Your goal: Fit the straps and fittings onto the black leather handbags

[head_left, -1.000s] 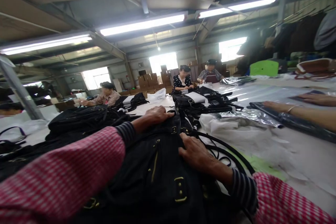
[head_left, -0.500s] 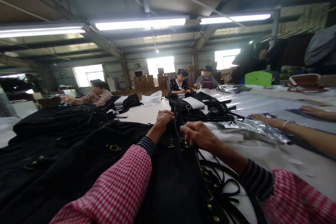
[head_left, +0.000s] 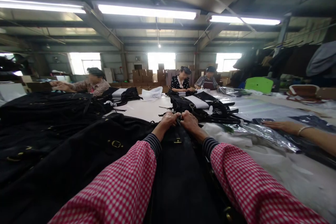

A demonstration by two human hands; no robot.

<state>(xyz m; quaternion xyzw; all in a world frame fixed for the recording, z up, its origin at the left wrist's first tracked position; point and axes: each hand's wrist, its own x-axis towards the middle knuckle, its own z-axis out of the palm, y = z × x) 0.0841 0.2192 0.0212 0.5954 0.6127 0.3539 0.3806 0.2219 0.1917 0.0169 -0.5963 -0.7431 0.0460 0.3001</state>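
Both left hand [head_left: 167,120] and right hand [head_left: 190,121] curled closed, pinching black bag [head_left: 181,175] at far end.

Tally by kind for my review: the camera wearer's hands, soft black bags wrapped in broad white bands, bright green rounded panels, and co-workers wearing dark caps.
Camera wearer's left hand and right hand: 2
Soft black bags with broad white bands: 2
Bright green rounded panel: 1
Co-workers in dark caps: 3
Total: 8
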